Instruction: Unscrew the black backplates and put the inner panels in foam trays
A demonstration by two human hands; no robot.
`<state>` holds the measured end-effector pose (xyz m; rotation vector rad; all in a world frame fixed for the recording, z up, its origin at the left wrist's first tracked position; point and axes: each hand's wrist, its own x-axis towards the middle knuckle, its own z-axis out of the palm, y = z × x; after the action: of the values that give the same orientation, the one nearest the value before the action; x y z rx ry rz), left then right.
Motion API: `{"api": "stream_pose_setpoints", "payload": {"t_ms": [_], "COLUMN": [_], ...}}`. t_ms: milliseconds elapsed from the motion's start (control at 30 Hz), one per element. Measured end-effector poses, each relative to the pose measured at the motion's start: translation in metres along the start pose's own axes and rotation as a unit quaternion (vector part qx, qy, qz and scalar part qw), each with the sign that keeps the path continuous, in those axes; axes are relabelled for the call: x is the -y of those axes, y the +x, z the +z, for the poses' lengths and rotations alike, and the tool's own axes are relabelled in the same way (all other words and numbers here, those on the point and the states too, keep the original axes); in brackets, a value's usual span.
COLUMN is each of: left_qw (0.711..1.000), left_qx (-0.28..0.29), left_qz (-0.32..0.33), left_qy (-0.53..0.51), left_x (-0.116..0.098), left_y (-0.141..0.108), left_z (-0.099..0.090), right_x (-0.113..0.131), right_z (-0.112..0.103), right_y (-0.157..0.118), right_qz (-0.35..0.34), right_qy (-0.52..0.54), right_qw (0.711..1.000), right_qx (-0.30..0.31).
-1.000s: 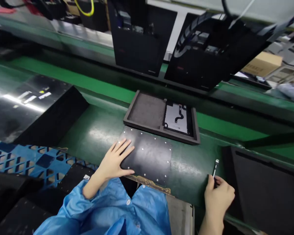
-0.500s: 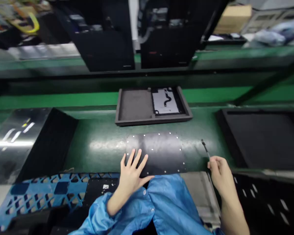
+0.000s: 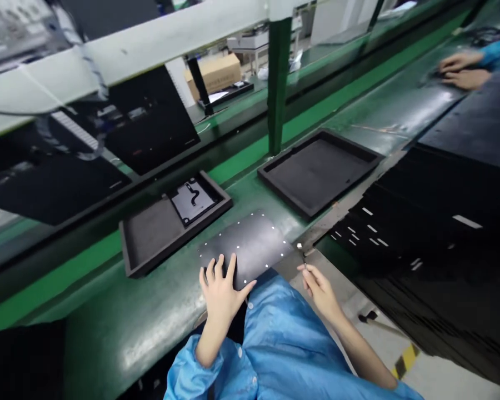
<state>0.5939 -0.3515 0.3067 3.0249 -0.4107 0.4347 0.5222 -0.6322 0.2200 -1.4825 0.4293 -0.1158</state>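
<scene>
My left hand [image 3: 221,289] lies with its fingers spread on the lower left part of a dark, thin plate [image 3: 258,239]. Small white dots run along the plate's edges, and it rests flat on the green bench in front of me. My right hand [image 3: 320,286] is closed in a pinch at the bench's front edge, right of the plate. Between its fingertips is a thin strip [image 3: 304,256] that sticks up and ends in a small bright square. Too little of the strip shows to tell its exact kind.
Beyond the plate stands a grey foam tray [image 3: 150,236] holding a silvery panel [image 3: 194,199] with a black ribbon. Another black tray [image 3: 316,178] lies to its right. Black sheets [image 3: 420,233] are at the right. A co-worker's hands [image 3: 462,69] are at the far right.
My view has swung to the right, so more of the right side shows. My right hand has come closer to the plate with the strip. The left hand stays spread on the plate.
</scene>
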Motion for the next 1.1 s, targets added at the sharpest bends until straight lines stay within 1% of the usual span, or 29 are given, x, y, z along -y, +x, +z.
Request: {"api": "stream_pose_setpoints", "payload": {"t_ms": [100, 167, 200, 300, 367, 433, 467, 533, 600, 700, 833, 967, 1100], "left_qw": [1.0, 1.0, 0.999, 0.996, 0.994, 0.993, 0.993, 0.994, 0.994, 0.994, 0.993, 0.994, 0.995], "left_qx": [0.009, 0.029, 0.043, 0.078, 0.089, 0.076, 0.062, 0.03, 0.013, 0.017, 0.029, 0.031, 0.034], "left_qz": [-0.002, 0.007, 0.014, 0.026, 0.037, 0.053, 0.064, 0.084, 0.097, 0.105, 0.107, 0.098, 0.092], "left_qy": [0.014, 0.003, -0.009, -0.045, -0.06, -0.071, -0.072, -0.065, -0.05, -0.035, -0.029, -0.03, -0.028], "left_x": [-0.009, -0.01, -0.01, -0.014, -0.026, -0.042, -0.049, -0.061, -0.065, -0.063, -0.062, -0.065, -0.068], "left_y": [0.012, 0.028, 0.041, 0.093, 0.133, 0.168, 0.181, 0.198, 0.203, 0.202, 0.2, 0.201, 0.2], "left_z": [0.005, 0.008, 0.01, 0.018, 0.026, 0.036, 0.04, 0.048, 0.052, 0.055, 0.054, 0.051, 0.05], "right_x": [-0.021, -0.028, -0.03, -0.03, -0.027, -0.025, -0.025, -0.026, -0.029, -0.033, -0.034, -0.032, -0.03], "right_z": [0.006, 0.011, 0.013, 0.014, 0.011, 0.009, 0.009, 0.009, 0.01, 0.013, 0.012, 0.012, 0.014], "right_y": [-0.007, -0.009, -0.008, 0.0, 0.009, 0.019, 0.023, 0.03, 0.035, 0.037, 0.038, 0.038, 0.035], "right_qz": [-0.004, -0.017, -0.025, -0.052, -0.065, -0.073, -0.076, -0.081, -0.085, -0.083, -0.08, -0.083, -0.077], "right_qy": [0.017, 0.013, 0.006, -0.02, -0.03, -0.032, -0.031, -0.025, -0.02, -0.018, -0.022, -0.036, -0.048], "right_qw": [1.0, 0.999, 0.998, 0.996, 0.995, 0.995, 0.994, 0.994, 0.993, 0.993, 0.993, 0.991, 0.992], "right_qx": [0.026, 0.048, 0.059, 0.073, 0.068, 0.066, 0.066, 0.071, 0.078, 0.082, 0.085, 0.095, 0.09]}}
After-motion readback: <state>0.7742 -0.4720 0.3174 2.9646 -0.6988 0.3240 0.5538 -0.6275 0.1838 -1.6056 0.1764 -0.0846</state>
